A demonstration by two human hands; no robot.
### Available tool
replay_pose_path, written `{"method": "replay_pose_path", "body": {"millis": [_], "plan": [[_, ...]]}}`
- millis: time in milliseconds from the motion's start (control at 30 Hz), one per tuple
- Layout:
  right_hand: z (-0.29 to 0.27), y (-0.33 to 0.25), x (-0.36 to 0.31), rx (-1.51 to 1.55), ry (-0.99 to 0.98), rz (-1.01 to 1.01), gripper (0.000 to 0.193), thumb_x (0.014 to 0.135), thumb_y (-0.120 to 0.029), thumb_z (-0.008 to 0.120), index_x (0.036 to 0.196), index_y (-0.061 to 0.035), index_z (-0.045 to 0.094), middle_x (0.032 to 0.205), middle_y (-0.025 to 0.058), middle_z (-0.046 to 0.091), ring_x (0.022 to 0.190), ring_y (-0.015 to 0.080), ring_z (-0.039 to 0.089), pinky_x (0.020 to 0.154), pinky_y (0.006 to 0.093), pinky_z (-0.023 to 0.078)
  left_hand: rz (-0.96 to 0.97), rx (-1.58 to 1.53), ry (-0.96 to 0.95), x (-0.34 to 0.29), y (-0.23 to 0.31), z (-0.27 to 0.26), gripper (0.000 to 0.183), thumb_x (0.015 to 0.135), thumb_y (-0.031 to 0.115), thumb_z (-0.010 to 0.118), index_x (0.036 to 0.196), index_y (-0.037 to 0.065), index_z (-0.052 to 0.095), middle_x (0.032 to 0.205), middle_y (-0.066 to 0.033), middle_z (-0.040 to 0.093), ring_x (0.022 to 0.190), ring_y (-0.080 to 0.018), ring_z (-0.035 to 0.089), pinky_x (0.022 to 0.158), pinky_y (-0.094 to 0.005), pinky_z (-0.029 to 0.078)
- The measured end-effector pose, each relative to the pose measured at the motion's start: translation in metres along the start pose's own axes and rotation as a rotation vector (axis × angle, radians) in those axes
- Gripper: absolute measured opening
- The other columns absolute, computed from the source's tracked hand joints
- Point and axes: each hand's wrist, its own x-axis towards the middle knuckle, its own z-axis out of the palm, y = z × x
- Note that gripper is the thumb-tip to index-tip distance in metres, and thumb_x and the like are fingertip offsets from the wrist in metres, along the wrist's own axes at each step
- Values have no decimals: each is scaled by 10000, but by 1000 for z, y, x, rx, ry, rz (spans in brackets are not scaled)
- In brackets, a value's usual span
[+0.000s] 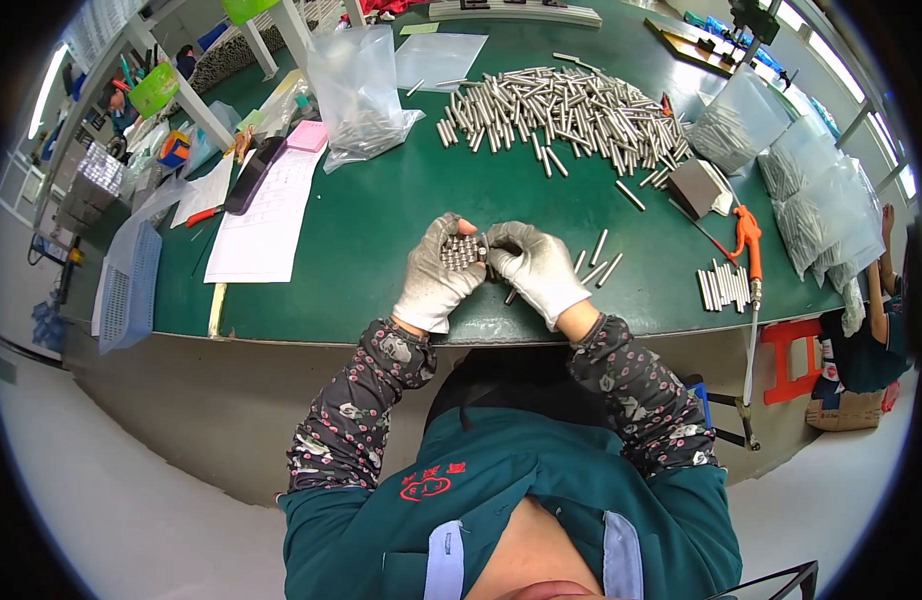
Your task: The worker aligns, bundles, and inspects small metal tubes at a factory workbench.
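My gloved left hand point(431, 278) is wrapped round a bundle of short metal pins point(462, 252), with their round ends facing up. My gloved right hand point(541, 266) is closed at the bundle's right side, fingertips pressed on the pins there. Its fingers hide exactly which pins they touch. Both hands are just above the green table, near its front edge. Several loose pins point(610, 270) lie beside and partly under my right hand. A large heap of the same pins point(571, 108) spreads over the table beyond my hands.
Right: a row of pins point(722, 287), an orange air gun point(747, 240), a brown block point(693, 188) and filled plastic bags point(811, 200). Left: printed sheets point(266, 225), a dark phone-like object point(254, 178), another bag point(356, 100) and a blue basket point(131, 290). A person sits far right.
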Motion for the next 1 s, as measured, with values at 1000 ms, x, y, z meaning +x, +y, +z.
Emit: {"method": "replay_pose_path", "body": {"millis": [1000], "plan": [[-26,4,-16,-148,118,-104,121,754,-52,579,853,-42,647,852,126,634,804,270,617,736,326,488,-15,-3,-92,3,8,4,628,644,-59,677,1223,47,458,797,23,546,696,-40,509,642,-180,426]]}}
